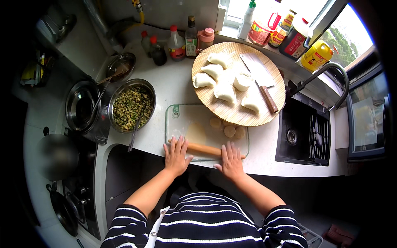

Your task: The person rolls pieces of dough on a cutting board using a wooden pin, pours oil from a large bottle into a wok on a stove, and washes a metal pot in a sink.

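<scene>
Both palms press on a wooden rolling pin (204, 149) lying across the front of a pale cutting board (182, 112). My left hand (176, 157) rests flat on its left end, fingers stretched forward. Over the right end lies my right hand (230, 159), fingers extended and thumb out to the side. Just beyond the pin is a thin, flattened dough wrapper (195, 132). Several small dough rounds (229, 131) sit at the board's right, partly under the edge of a round woven tray (258, 118). On that tray are large folded dumplings (225, 92) and a cleaver (259, 72).
A steel bowl of chopped filling (131, 105) with utensils stands left of the board. Other metal bowls (80, 105) are farther left, beside the stove. Bottles (176, 43) line the back wall. To the right are a black sink (291, 136) and a curved faucet (345, 78).
</scene>
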{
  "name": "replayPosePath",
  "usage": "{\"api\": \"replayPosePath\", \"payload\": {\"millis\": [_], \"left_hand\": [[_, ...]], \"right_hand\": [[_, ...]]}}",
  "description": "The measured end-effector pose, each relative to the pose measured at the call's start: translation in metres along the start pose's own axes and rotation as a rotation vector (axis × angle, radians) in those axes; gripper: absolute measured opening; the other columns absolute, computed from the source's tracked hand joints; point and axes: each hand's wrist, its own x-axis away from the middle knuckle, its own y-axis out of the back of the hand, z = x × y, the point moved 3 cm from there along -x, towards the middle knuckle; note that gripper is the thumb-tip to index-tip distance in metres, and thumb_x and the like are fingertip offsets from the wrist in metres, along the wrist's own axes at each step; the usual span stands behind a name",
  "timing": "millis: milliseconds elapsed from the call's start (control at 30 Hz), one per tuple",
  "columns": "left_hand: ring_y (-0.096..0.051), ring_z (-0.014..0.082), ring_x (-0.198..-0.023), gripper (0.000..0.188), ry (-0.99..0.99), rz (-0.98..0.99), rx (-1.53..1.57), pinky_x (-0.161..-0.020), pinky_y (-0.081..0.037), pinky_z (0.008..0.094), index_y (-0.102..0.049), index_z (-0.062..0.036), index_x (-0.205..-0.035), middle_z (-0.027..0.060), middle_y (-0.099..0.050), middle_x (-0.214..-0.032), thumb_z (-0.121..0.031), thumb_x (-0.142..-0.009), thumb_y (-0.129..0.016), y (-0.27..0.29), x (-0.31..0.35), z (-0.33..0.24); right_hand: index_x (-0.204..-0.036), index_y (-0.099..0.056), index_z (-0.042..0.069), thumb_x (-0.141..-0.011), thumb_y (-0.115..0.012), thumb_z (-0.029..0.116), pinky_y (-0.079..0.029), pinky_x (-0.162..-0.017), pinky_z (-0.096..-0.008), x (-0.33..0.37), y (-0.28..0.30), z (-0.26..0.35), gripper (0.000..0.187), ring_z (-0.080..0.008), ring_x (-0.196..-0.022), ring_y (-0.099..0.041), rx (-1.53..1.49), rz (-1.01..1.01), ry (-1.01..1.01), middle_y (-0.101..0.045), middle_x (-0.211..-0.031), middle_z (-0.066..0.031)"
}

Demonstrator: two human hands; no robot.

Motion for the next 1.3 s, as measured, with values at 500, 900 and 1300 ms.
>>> {"api": "replayPosePath", "payload": {"millis": [500,900,1300], "left_hand": [[-0.061,0.0302,-0.087,0.041,0.318,-0.41,0.536,-0.079,-0.049,0.038,-0.057,-0.0002,-0.109,0.0146,-0.063,-0.1,-0.016,-0.074,-0.073,-0.025,-0.052,0.019],[-0.065,0.0324,-0.091,0.047,0.685,0.111,0.53,-0.082,-0.052,0.0391,-0.063,-0.0006,-0.095,0.0168,-0.068,-0.09,-0.019,-0.058,-0.084,0.009,-0.081,-0.005],[-0.065,0.0314,-0.093,0.037,0.819,0.124,0.732,-0.084,-0.051,0.0363,-0.067,-0.0044,-0.091,0.0152,-0.068,-0.094,-0.022,-0.062,-0.081,-0.021,-0.081,0.003]], "right_hand": [[-0.13,-0.043,0.0,-0.088,-0.057,0.016,-0.045,-0.086,-0.0449,-0.029,-0.007,-0.004,0.047,-0.0397,-0.1,-0.054,-0.414,-0.041,-0.364,-0.056,-0.109,-0.023],[-0.129,-0.045,0.0,-0.087,-0.058,0.016,-0.043,-0.092,-0.0448,-0.04,-0.021,0.006,0.048,-0.0419,-0.106,-0.052,-0.548,-0.079,-0.46,-0.054,-0.114,-0.0258],[-0.128,-0.044,0.0,-0.085,-0.059,0.015,-0.043,-0.092,-0.0452,-0.042,-0.015,0.006,0.048,-0.0427,-0.107,-0.051,-0.572,-0.07,-0.453,-0.053,-0.115,-0.0272]]}}
